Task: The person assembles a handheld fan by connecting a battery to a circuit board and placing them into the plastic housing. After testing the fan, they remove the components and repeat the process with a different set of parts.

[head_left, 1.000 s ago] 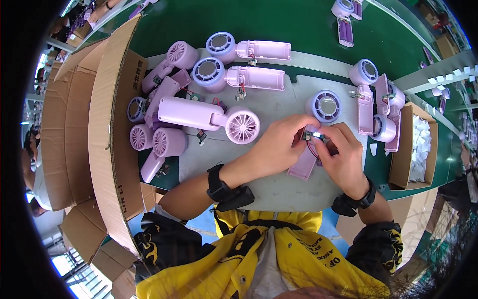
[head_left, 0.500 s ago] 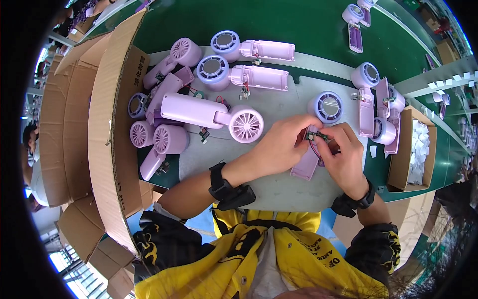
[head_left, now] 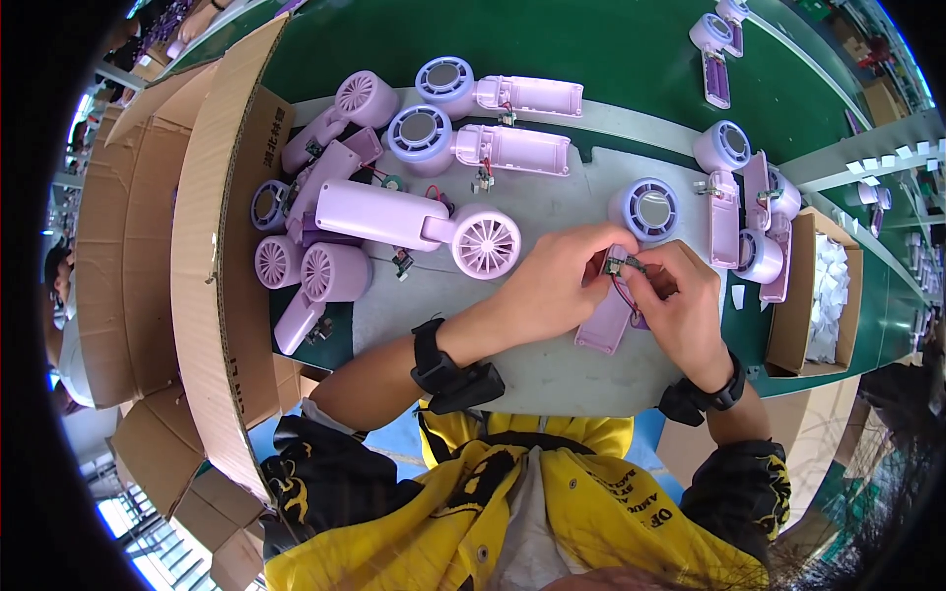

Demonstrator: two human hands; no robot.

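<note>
A lilac handheld fan point(head_left: 604, 327) lies in front of me on the grey mat, its handle toward me and its round head point(head_left: 652, 210) pointing away. My left hand point(head_left: 564, 274) is closed around the upper handle from the left, thumb and fingertips at the fan's neck. Between both hands is a small green circuit board point(head_left: 617, 264) with thin red and dark wires running down into the handle. The fingers of my right hand point(head_left: 682, 305) pinch at the board's right end. My fingers partly hide the board and the neck.
Several lilac fans point(head_left: 389, 215) with loose boards lie on the left and far side, beside a tall cardboard box point(head_left: 212, 227). More opened fans point(head_left: 724, 217) lie at the right. A small carton point(head_left: 783, 335) of white pieces stands at the right edge. The green conveyor point(head_left: 591, 59) runs behind.
Both hands stay at the fan's neck, with only slight shifts of the fingers and board. The fans at the far right on the conveyor have moved a little to the right.
</note>
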